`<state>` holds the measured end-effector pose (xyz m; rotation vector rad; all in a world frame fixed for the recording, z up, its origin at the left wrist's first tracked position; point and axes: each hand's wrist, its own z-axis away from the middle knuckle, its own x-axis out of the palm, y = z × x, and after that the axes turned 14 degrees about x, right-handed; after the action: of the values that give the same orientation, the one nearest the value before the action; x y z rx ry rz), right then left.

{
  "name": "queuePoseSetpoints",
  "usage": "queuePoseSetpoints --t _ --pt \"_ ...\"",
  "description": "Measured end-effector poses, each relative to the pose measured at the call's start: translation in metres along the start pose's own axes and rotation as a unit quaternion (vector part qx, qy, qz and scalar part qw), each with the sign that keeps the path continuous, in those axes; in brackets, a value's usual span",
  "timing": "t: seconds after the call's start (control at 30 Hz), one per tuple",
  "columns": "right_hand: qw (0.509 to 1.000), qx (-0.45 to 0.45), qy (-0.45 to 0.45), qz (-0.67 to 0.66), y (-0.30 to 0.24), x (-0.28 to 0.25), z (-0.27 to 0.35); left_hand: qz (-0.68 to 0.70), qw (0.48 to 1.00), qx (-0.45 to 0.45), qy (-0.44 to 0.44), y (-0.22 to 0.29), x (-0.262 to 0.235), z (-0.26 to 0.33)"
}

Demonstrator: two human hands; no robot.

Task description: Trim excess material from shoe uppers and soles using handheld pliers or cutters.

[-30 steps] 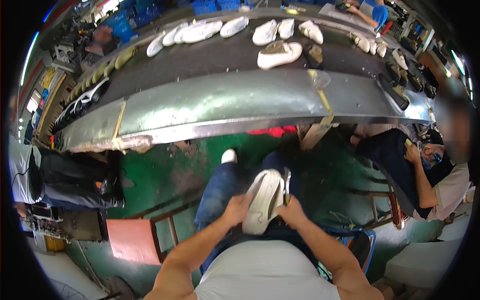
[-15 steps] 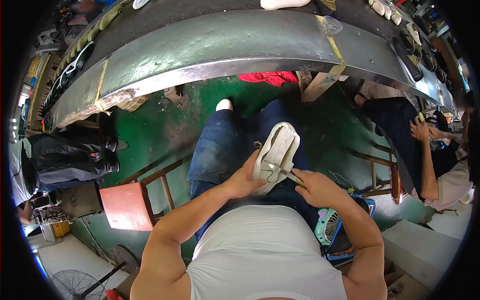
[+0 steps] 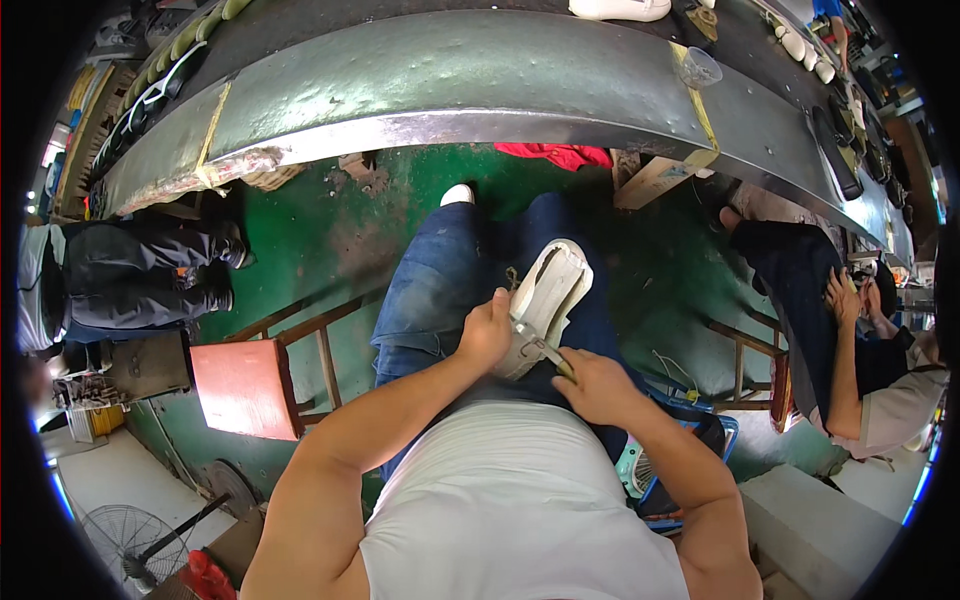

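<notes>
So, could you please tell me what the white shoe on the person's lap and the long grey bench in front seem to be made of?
The white shoe looks like matt leather or synthetic with a pale ribbed rubber-like sole, turned upward; I cannot tell which upper material. The long grey bench looks like sheet metal: dull, dimpled grey face and a shiny worn lower edge. The left hand grips the shoe; the right hand holds a thin metallic-looking tool.

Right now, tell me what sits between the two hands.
In the head view, a thin metal tool runs from the right hand to the white shoe held by the left hand.

No packages, labels, signs or screens can be made out. Nothing of that kind shows on the table, the floor or nearby.
</notes>
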<state>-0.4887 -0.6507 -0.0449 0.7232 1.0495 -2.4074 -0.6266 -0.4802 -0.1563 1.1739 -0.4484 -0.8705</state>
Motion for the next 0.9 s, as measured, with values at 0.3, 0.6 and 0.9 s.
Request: queuePoseSetpoints --t 0.3,0.6,0.9 --pt "0.981 0.029 0.172 0.088 0.007 -0.02 -0.008 -0.222 0.928 0.301 0.004 0.027 0.001 0.013" --pt "0.958 0.224 -0.09 -0.153 0.015 -0.068 -0.003 -0.394 0.861 0.243 -0.213 0.067 -0.005 0.006" --pt "0.991 0.049 0.123 -0.022 0.043 -0.022 -0.041 -0.265 0.912 0.298 -0.099 0.043 -0.007 0.027"
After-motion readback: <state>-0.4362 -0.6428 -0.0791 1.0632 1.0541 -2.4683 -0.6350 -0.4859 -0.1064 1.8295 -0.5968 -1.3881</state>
